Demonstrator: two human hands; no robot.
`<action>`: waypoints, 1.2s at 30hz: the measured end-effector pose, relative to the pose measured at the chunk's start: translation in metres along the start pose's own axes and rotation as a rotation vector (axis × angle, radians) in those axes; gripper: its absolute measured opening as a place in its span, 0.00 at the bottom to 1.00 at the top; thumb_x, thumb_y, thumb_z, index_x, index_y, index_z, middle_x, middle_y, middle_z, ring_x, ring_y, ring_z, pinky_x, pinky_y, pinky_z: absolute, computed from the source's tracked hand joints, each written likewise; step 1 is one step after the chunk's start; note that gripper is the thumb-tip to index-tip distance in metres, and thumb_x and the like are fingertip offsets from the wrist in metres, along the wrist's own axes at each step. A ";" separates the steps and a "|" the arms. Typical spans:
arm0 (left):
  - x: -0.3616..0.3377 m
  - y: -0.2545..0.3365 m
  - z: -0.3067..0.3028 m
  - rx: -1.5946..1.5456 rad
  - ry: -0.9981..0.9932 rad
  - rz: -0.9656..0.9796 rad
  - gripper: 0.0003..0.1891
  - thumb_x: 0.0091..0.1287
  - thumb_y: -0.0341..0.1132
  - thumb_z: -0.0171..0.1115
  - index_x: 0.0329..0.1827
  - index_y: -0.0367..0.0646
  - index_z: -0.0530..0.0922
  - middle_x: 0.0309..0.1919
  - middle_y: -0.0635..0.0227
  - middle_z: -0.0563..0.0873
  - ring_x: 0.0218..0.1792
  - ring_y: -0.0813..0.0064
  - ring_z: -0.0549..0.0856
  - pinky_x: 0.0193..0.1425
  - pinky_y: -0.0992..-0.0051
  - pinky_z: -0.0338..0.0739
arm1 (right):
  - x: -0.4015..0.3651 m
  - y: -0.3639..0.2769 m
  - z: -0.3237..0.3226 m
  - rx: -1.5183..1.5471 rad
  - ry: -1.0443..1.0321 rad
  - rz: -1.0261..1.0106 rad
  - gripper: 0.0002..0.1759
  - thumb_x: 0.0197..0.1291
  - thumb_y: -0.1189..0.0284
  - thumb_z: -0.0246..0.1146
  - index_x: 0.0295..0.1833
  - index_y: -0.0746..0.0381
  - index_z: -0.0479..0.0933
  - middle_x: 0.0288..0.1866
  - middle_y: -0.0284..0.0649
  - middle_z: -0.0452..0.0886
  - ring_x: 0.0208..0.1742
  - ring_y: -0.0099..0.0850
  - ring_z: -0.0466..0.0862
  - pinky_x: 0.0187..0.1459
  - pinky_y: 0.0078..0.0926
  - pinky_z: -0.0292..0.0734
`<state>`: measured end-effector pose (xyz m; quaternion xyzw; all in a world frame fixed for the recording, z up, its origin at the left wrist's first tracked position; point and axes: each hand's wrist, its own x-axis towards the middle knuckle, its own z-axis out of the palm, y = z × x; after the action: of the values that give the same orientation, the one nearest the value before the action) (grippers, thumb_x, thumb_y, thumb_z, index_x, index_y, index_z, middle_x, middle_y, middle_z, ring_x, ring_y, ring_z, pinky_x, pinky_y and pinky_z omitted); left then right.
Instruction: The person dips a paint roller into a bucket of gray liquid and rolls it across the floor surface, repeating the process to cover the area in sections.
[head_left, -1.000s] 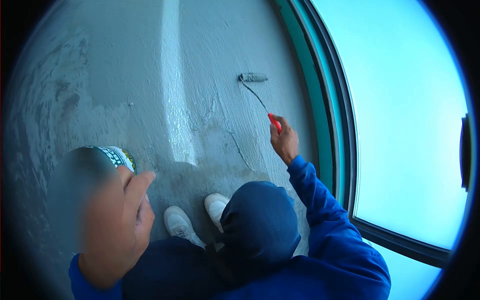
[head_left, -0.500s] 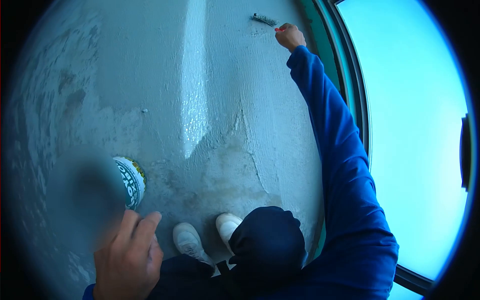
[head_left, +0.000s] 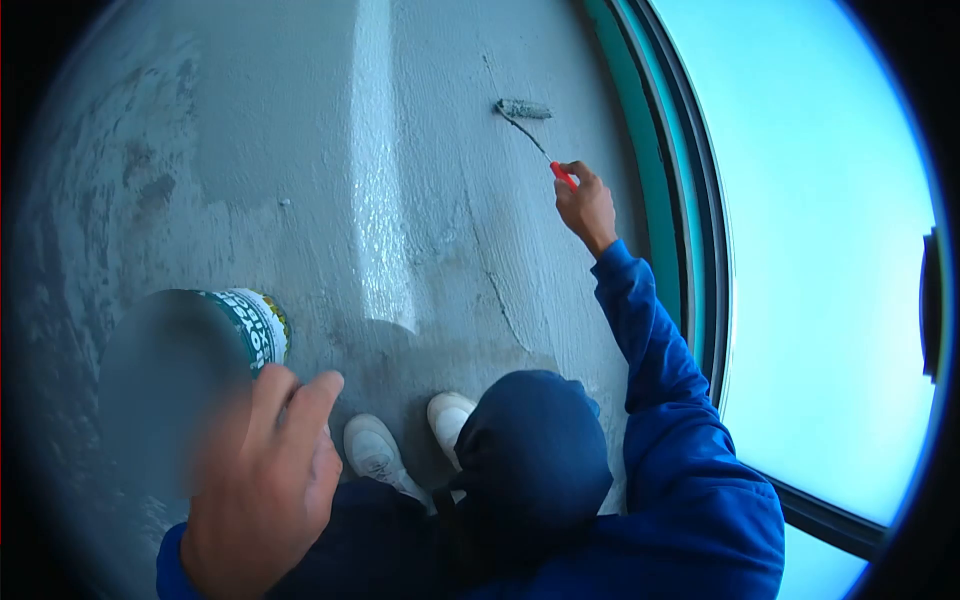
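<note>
In my right hand (head_left: 588, 205) is the red handle of a paint roller (head_left: 524, 109), fingers wrapped around it. The roller's sleeve is coated in grey and lies against the grey-coated floor (head_left: 450, 140), ahead and to the right. At the lower left, my left hand (head_left: 275, 480) is closed at the near side of a paint bucket (head_left: 258, 325) with a green and white label. A blurred patch covers the bucket's top and part of my fingers, so the exact grip is hidden.
A glossy strip of light (head_left: 372, 170) crosses the wet coating. Patchy, rougher floor (head_left: 110, 220) lies to the left. Along the right runs a teal edge (head_left: 640, 150) with a dark frame beside a bright pane (head_left: 820, 280). My white shoes (head_left: 375, 450) stand on the floor below.
My right hand has drawn the roller back toward me, bending the arm; the roller's sleeve now shows more fully. My left hand and the bucket appear slightly higher in view.
</note>
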<state>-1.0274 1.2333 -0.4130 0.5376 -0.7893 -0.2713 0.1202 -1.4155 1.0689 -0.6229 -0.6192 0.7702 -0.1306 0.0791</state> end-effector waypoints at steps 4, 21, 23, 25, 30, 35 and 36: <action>-0.010 0.011 0.004 0.024 0.085 0.084 0.16 0.56 0.19 0.62 0.49 0.34 0.80 0.33 0.56 0.76 0.31 0.57 0.82 0.33 0.62 0.76 | -0.112 0.028 -0.030 0.023 -0.059 0.024 0.15 0.62 0.65 0.62 0.54 0.56 0.79 0.35 0.57 0.85 0.37 0.59 0.84 0.42 0.54 0.78; -0.018 0.036 0.003 0.016 -0.001 0.146 0.15 0.59 0.17 0.57 0.49 0.32 0.79 0.40 0.51 0.81 0.38 0.53 0.84 0.41 0.62 0.77 | -0.426 0.079 -0.124 0.038 -0.173 0.161 0.15 0.62 0.73 0.64 0.55 0.54 0.79 0.42 0.50 0.87 0.33 0.48 0.87 0.34 0.39 0.82; -0.018 0.032 0.002 0.013 0.007 0.149 0.15 0.58 0.18 0.58 0.49 0.32 0.79 0.39 0.52 0.81 0.36 0.53 0.84 0.39 0.63 0.77 | -0.392 0.067 -0.103 0.032 -0.170 0.154 0.16 0.63 0.73 0.64 0.56 0.53 0.79 0.39 0.50 0.87 0.32 0.48 0.87 0.33 0.39 0.81; -0.018 0.028 0.003 0.019 0.028 0.159 0.15 0.58 0.18 0.58 0.49 0.32 0.79 0.37 0.53 0.80 0.35 0.54 0.83 0.38 0.62 0.76 | -0.349 0.051 -0.086 0.058 -0.205 0.177 0.17 0.63 0.73 0.64 0.58 0.53 0.78 0.33 0.49 0.86 0.29 0.48 0.86 0.31 0.41 0.79; -0.014 0.016 0.001 -0.006 0.071 0.152 0.15 0.57 0.19 0.60 0.49 0.32 0.79 0.36 0.54 0.79 0.33 0.56 0.83 0.35 0.62 0.76 | -0.227 0.032 -0.025 0.076 0.002 -0.024 0.16 0.65 0.71 0.62 0.58 0.53 0.77 0.29 0.50 0.84 0.30 0.52 0.85 0.30 0.45 0.77; -0.005 0.007 0.001 -0.024 0.042 0.109 0.16 0.55 0.19 0.61 0.49 0.33 0.80 0.34 0.56 0.77 0.32 0.57 0.82 0.34 0.63 0.77 | -0.087 0.001 0.021 0.082 0.076 -0.142 0.14 0.65 0.69 0.61 0.56 0.53 0.77 0.32 0.54 0.85 0.33 0.55 0.85 0.34 0.49 0.78; -0.003 0.004 0.001 -0.025 0.030 0.095 0.16 0.55 0.19 0.62 0.49 0.33 0.80 0.34 0.56 0.77 0.32 0.58 0.82 0.34 0.63 0.77 | -0.057 -0.004 0.032 0.074 0.098 -0.158 0.14 0.64 0.69 0.61 0.56 0.53 0.77 0.32 0.55 0.85 0.34 0.56 0.85 0.35 0.51 0.78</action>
<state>-1.0300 1.2375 -0.4113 0.5017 -0.8087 -0.2671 0.1515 -1.3900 1.1208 -0.6543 -0.6677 0.7165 -0.1950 0.0534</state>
